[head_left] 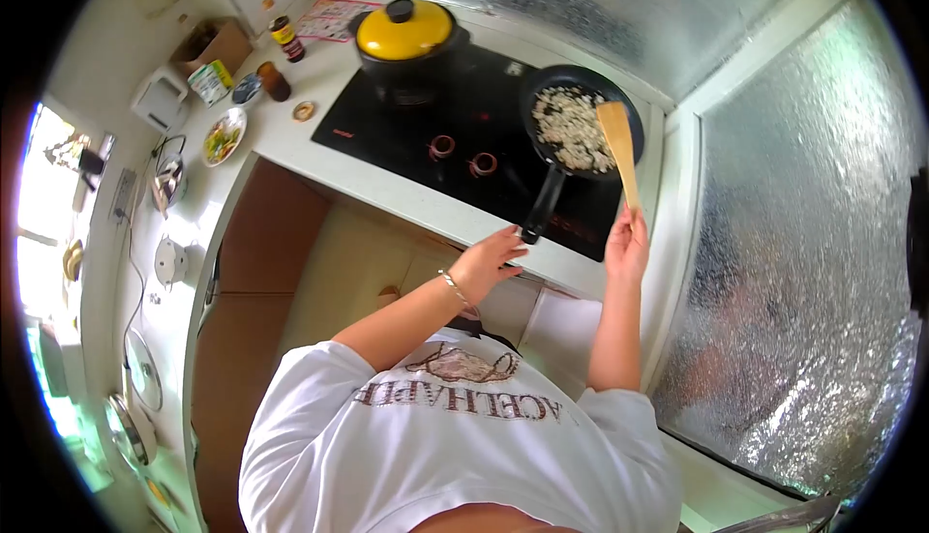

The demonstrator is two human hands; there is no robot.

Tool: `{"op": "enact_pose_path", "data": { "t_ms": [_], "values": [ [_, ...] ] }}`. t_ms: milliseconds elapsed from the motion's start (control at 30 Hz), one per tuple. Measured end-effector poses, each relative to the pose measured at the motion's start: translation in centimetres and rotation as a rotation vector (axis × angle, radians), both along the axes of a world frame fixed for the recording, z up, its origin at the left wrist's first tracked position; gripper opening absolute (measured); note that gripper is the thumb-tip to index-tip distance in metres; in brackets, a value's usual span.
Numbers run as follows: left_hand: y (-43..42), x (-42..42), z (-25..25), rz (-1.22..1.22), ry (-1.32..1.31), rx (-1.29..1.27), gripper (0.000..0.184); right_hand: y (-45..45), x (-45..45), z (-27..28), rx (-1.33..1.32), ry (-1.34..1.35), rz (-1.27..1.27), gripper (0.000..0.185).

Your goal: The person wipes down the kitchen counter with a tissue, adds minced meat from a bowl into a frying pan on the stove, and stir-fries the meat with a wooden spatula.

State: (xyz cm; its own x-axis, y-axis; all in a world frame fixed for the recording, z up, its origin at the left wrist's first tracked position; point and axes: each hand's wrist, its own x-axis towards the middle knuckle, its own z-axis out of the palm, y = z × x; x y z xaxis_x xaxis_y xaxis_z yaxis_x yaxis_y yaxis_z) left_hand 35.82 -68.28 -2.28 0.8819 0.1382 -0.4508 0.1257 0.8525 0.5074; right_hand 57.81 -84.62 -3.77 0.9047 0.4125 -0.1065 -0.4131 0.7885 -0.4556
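Observation:
A black frying pan point(532, 107) sits on the right side of the black cooktop point(377, 136), its handle point(547, 202) pointing toward me. Pale, chopped, rice-like food point(573, 129) covers much of its base. My right hand point(627, 243) is closed around the lower end of a wooden spatula point(619, 146), whose broad blade lies over the right part of the pan. Just left of the handle's end, my left hand point(492, 260) has its fingers apart and holds nothing. Whether a fingertip touches the handle, I cannot tell.
At the back left of the cooktop stands a dark pot with a yellow lid point(404, 32). Left of it are a sauce bottle point(286, 38), a brown jar point(274, 81) and a plate of vegetables point(224, 136). A foil-covered wall point(794, 243) borders the right side.

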Motion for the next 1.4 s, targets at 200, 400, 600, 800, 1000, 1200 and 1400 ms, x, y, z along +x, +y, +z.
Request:
{"op": "enact_pose_path", "data": {
  "t_ms": [200, 400, 600, 800, 1000, 1200, 1400],
  "values": [
    [5.2, -4.6, -0.3, -0.074, -0.072, 0.016, 0.045, 6.5, -10.1, 7.5, 0.128, 0.011, 0.281, 0.024],
    [17.7, -18.1, -3.4, 0.164, -0.068, -0.018, 0.05, 24.4, -25.3, 7.7, -0.053, 0.002, 0.639, 0.019],
    [29.0, -32.9, -4.1, 0.525, 0.023, -0.071, 0.047, 42.6, -36.7, 1.7, -0.177, 0.199, 0.909, 0.019],
    [32.4, -42.0, -7.2, 0.662, 0.045, -0.183, 0.052, 55.1, -40.5, -6.2, -0.266, 0.277, 0.916, 0.018],
    [32.2, -45.2, -9.1, 0.687, 0.094, -0.254, 0.049, 62.7, -41.3, -10.5, -0.246, 0.367, 0.766, 0.02],
    [32.2, -45.4, -11.0, 0.641, 0.127, -0.337, 0.047, 66.7, -42.1, -11.0, -0.343, 0.293, 0.711, 0.017],
    [33.6, -44.4, -11.1, 0.555, 0.11, -0.319, 0.051, 66.5, -41.1, -11.6, -0.511, 0.168, 0.888, 0.021]
  ]
}}
